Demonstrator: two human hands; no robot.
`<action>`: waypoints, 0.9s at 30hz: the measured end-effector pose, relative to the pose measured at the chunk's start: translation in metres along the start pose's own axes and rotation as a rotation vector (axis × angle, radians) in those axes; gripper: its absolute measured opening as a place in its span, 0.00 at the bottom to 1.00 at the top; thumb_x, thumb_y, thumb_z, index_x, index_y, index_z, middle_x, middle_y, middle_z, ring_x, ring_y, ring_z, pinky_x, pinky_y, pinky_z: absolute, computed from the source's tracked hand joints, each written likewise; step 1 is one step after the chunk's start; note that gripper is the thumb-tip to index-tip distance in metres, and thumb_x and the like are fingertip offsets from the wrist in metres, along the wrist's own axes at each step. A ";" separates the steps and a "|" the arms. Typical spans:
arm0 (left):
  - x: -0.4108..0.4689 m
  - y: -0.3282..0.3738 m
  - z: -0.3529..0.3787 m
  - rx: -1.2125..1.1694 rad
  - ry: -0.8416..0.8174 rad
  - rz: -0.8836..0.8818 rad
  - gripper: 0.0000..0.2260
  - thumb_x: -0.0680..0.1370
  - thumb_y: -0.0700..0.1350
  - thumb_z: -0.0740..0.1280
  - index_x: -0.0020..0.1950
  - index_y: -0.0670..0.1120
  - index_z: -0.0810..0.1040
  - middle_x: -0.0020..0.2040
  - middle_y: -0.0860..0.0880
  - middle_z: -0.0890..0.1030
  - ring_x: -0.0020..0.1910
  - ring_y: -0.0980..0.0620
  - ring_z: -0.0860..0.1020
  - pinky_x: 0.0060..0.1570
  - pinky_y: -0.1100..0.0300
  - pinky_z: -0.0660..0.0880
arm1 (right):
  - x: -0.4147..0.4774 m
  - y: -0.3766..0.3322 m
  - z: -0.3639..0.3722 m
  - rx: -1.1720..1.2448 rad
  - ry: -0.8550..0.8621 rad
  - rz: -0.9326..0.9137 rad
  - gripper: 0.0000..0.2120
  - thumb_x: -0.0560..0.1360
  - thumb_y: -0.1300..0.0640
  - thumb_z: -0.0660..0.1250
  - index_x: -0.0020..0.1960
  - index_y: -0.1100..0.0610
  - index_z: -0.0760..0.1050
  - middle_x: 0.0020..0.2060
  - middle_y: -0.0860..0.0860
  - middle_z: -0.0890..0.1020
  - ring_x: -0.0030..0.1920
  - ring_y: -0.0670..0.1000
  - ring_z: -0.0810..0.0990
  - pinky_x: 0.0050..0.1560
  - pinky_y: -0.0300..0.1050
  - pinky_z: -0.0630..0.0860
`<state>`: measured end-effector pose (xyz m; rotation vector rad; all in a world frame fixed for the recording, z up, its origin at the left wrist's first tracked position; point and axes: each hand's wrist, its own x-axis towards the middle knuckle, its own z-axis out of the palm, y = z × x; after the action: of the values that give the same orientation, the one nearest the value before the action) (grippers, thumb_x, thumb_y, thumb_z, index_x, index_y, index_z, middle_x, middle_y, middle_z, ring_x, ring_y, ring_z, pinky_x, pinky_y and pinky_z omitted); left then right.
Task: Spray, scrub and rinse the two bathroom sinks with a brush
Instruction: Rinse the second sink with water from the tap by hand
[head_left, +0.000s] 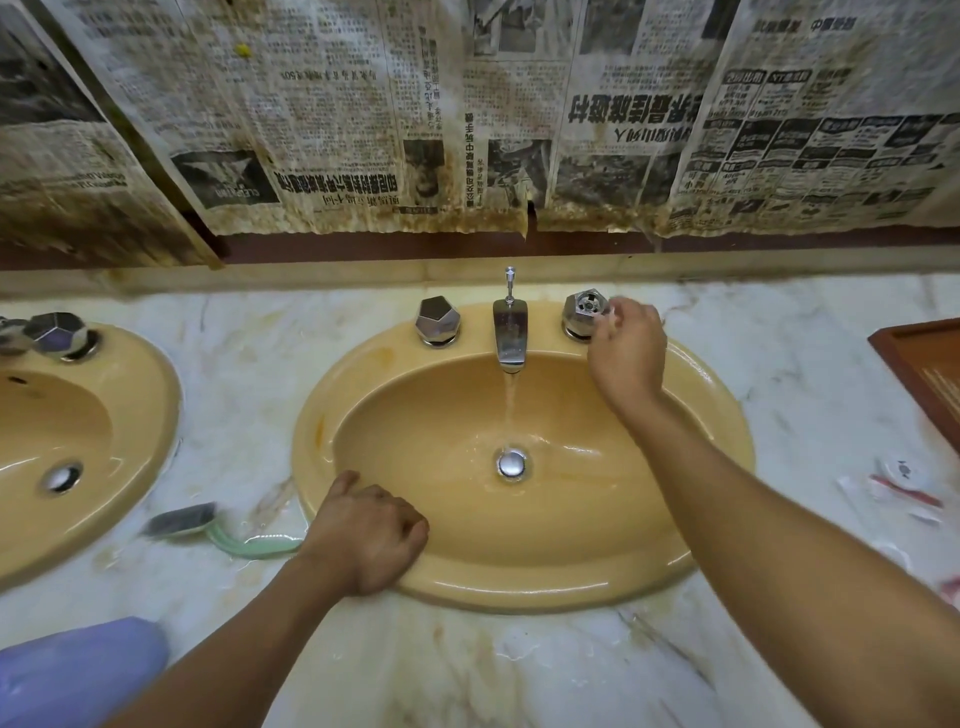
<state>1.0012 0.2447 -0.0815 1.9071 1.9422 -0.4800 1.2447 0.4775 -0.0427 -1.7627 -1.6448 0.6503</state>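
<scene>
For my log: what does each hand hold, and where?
Right hand pinches the right tap handle by its side. Left hand, curled on the sink rim, holds nothing.

Glossy ceramic sink (717, 441), shiny chrome faucet (509, 338), veined marble counter (249, 353), stained newspaper (337, 130).

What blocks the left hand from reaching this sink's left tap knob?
Likely yes: the left hand rests on the sink's near rim, with only open basin between it and the left knob; the right hand pinches the right knob.
</scene>
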 end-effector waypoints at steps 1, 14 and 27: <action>0.004 0.001 -0.003 -0.006 -0.043 0.002 0.31 0.75 0.61 0.39 0.59 0.60 0.80 0.60 0.59 0.82 0.64 0.57 0.73 0.74 0.49 0.49 | -0.012 0.006 0.009 0.102 0.030 0.120 0.10 0.81 0.58 0.63 0.55 0.59 0.81 0.55 0.61 0.81 0.54 0.59 0.78 0.56 0.49 0.72; 0.095 0.028 0.016 0.150 -0.438 0.291 0.30 0.87 0.51 0.49 0.84 0.49 0.37 0.83 0.52 0.34 0.82 0.53 0.37 0.79 0.43 0.37 | -0.044 -0.006 0.045 1.143 -0.775 0.980 0.15 0.84 0.62 0.58 0.63 0.72 0.75 0.47 0.65 0.86 0.44 0.62 0.88 0.41 0.51 0.86; 0.150 0.020 0.033 0.344 -0.162 0.500 0.35 0.84 0.65 0.42 0.83 0.46 0.36 0.84 0.47 0.39 0.82 0.50 0.36 0.78 0.45 0.29 | -0.021 -0.016 0.040 0.694 -1.050 0.840 0.18 0.84 0.60 0.54 0.61 0.73 0.75 0.55 0.69 0.83 0.57 0.65 0.84 0.57 0.54 0.82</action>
<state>1.0203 0.3595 -0.1833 2.3772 1.2738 -0.8189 1.2026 0.4614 -0.0598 -1.5466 -0.8294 2.4857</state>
